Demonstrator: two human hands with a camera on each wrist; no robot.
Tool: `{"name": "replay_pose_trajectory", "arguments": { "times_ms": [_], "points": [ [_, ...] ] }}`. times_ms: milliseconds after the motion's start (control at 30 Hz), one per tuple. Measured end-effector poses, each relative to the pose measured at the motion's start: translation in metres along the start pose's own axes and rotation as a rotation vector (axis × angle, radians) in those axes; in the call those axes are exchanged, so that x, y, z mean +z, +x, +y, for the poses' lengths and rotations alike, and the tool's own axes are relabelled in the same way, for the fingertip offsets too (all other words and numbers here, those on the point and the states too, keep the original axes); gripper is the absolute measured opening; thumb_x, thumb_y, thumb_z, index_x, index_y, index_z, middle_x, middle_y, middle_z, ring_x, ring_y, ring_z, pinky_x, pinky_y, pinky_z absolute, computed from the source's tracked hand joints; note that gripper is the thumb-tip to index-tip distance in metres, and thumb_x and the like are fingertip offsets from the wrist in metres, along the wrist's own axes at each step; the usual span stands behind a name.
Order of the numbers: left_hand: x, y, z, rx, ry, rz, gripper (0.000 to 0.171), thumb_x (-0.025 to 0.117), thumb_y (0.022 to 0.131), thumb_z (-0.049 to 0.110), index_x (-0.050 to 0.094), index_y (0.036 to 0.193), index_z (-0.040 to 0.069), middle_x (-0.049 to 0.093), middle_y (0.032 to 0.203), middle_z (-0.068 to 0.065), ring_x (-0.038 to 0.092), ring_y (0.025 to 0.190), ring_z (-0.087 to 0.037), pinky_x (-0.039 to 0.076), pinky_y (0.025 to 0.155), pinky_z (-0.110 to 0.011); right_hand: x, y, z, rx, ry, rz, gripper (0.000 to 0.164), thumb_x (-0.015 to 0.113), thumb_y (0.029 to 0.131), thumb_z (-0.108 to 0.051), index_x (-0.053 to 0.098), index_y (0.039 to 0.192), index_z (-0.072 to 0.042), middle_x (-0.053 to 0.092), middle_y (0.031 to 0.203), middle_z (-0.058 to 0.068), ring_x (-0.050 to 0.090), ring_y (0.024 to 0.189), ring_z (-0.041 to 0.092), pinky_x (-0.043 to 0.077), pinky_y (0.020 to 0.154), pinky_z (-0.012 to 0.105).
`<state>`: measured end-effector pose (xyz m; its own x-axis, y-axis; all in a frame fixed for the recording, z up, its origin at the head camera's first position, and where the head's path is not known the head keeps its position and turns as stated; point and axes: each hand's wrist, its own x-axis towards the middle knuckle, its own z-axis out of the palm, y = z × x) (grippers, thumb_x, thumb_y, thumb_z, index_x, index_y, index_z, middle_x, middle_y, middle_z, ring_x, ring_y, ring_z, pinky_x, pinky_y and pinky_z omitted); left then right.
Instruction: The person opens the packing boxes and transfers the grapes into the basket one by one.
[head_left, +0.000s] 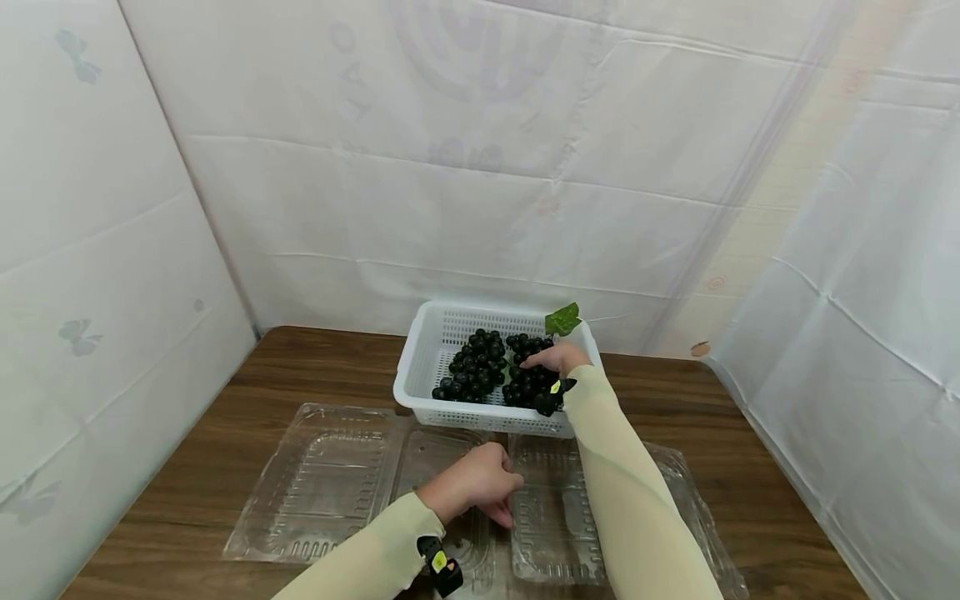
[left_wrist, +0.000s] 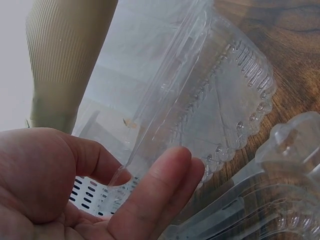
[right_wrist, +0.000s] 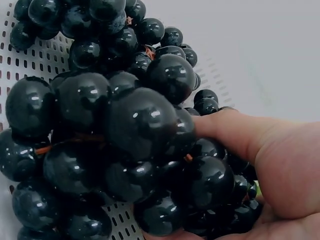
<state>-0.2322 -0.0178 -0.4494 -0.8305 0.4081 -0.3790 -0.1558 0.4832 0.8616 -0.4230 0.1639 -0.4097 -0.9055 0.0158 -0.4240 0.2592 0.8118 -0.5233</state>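
Observation:
My left hand (head_left: 483, 483) pinches the edge of a clear plastic clamshell box (head_left: 558, 517) between thumb and fingers; the left wrist view shows its thin rim (left_wrist: 120, 175) there. Farther back, my right hand (head_left: 562, 358) reaches into a white perforated basket (head_left: 405, 379). It grips a bunch of dark grapes (right_wrist: 142, 125), with the thumb against the near side and some fingers hidden beneath the fruit. A second bunch of dark grapes (head_left: 474, 367) lies to the left in the same basket.
An opened clear clamshell box (head_left: 330, 483) lies left on the brown wooden table (head_left: 645, 392). A green leaf (head_left: 562, 319) rests at the basket's back right rim. White sheeting (head_left: 450, 208) closes off the back and both sides.

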Motion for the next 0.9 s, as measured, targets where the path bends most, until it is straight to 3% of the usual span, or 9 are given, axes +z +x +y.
{"name": "replay_pose_trajectory", "arguments": {
  "times_ms": [133,200,333,433,633,800,900],
  "points": [
    [0.0,0.0,0.0,0.006,0.004,-0.002,0.042,0.064,0.099,0.012,0.047,0.062,0.011,0.07,0.065,-0.022,0.073,0.056,-0.03,0.063,0.059,-0.038,0.0,0.001,0.002,-0.015,0.025,-0.002,0.084,0.075,0.09,-0.044,0.043,0.151,0.005,0.04,0.16,0.023,0.051,0.136,0.039,0.055,0.099,0.046],
    [0.0,0.0,0.0,0.005,0.007,-0.002,0.042,0.064,0.099,0.011,0.047,0.061,0.01,0.07,0.065,-0.022,0.073,0.056,-0.03,0.063,0.059,-0.038,0.001,0.001,0.003,-0.027,0.096,-0.02,0.082,0.075,0.092,-0.038,0.041,0.152,0.007,0.036,0.161,0.024,0.048,0.139,0.041,0.057,0.097,0.048],
    [0.0,0.0,0.001,-0.003,0.011,0.0,0.042,0.064,0.1,0.012,0.047,0.061,0.011,0.069,0.063,-0.02,0.073,0.055,-0.028,0.063,0.059,-0.038,0.001,0.001,0.004,-0.018,0.255,-0.049,0.075,0.074,0.094,-0.027,0.039,0.152,0.006,0.032,0.163,0.025,0.053,0.133,0.044,0.063,0.083,0.045],
    [-0.001,0.0,0.001,-0.005,0.013,0.005,0.044,0.064,0.1,0.012,0.045,0.059,0.013,0.069,0.062,-0.018,0.073,0.055,-0.028,0.063,0.06,-0.038,0.001,-0.001,0.005,-0.007,0.314,-0.065,0.072,0.072,0.096,-0.023,0.038,0.155,0.003,0.03,0.164,0.024,0.058,0.128,0.045,0.064,0.076,0.043],
    [-0.002,0.0,0.0,0.01,0.018,0.011,0.048,0.064,0.099,0.011,0.042,0.056,0.015,0.07,0.062,-0.018,0.073,0.055,-0.028,0.063,0.06,-0.039,-0.001,-0.013,0.004,-0.012,0.362,-0.079,0.07,0.066,0.1,-0.023,0.034,0.156,0.002,0.027,0.165,0.023,0.062,0.123,0.048,0.061,0.089,0.048],
    [-0.006,-0.002,-0.001,0.018,0.051,0.016,0.048,0.064,0.099,0.015,0.041,0.057,0.016,0.072,0.066,-0.017,0.071,0.052,-0.023,0.063,0.059,-0.036,-0.002,-0.026,0.004,-0.031,0.369,-0.004,0.073,0.066,0.099,-0.025,0.031,0.158,0.001,0.03,0.164,0.023,0.061,0.124,0.047,0.056,0.102,0.052],
    [-0.012,-0.005,0.001,0.042,0.05,0.032,0.027,0.065,0.1,0.017,0.054,0.076,0.009,0.072,0.073,-0.017,0.072,0.054,-0.024,0.062,0.059,-0.037,-0.005,-0.034,0.007,-0.073,0.339,0.055,0.077,0.065,0.1,-0.026,0.025,0.16,0.0,0.029,0.164,0.023,0.057,0.128,0.045,0.052,0.107,0.054]
  ]
}}
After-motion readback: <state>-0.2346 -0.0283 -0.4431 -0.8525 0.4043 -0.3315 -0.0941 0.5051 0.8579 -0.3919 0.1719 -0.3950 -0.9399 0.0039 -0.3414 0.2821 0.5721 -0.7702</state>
